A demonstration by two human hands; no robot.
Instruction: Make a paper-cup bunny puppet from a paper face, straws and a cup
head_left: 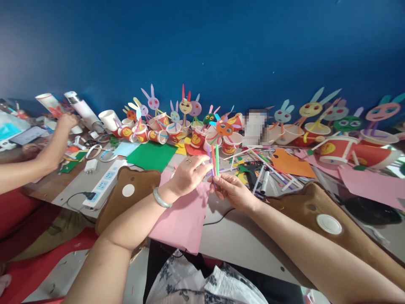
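A small bunch of coloured straws (217,158), purple, red and green, stands nearly upright between my hands. My right hand (234,191) pinches the lower ends between thumb and fingers. From the left, my left hand (191,174) has its fingers bent against the bunch, near the purple straw; its thumb side is partly hidden. A pink paper sheet (180,217) lies beneath both hands. Just beyond are paper cups (231,143) bearing paper rabbit faces, among them an orange face (224,128).
Loose straws and a marker (265,181) lie right of my hands, by orange paper (289,161). Brown cushions (125,202) flank my arms. A power strip (106,183), green paper (153,155) and another person's arm (52,152) are left. A blue wall (202,50) stands behind.
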